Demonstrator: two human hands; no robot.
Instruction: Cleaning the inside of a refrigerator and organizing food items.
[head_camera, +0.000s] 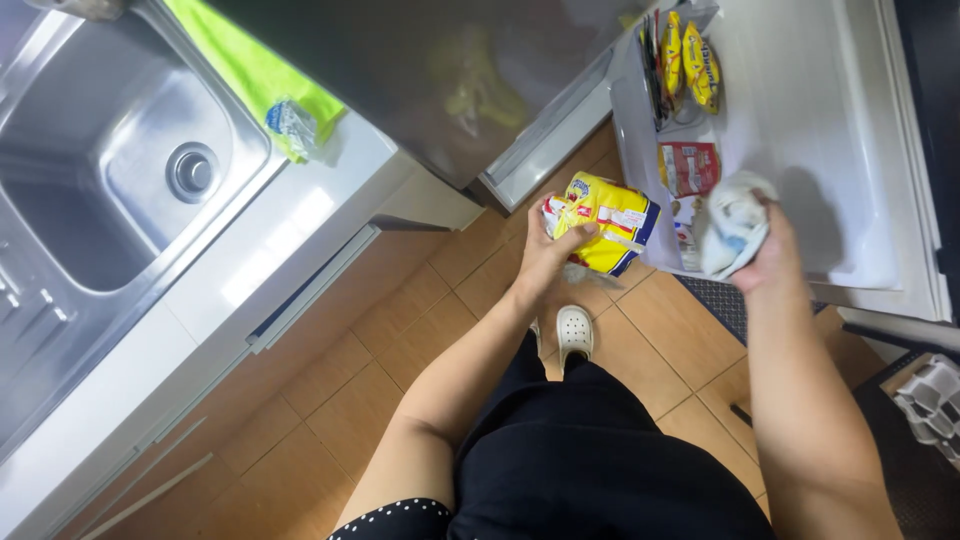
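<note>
The left hand grips a yellow snack packet, fingers wrapped over its near edge, holding it above the tiled floor just in front of the open fridge door. At three o'clock from it, the right hand is clenched around a crumpled white cloth, pressed against the door's inner shelf. At twelve o'clock, yellow packets stand in the door rack. At ten o'clock lie a steel sink and a green cloth on the bench.
</note>
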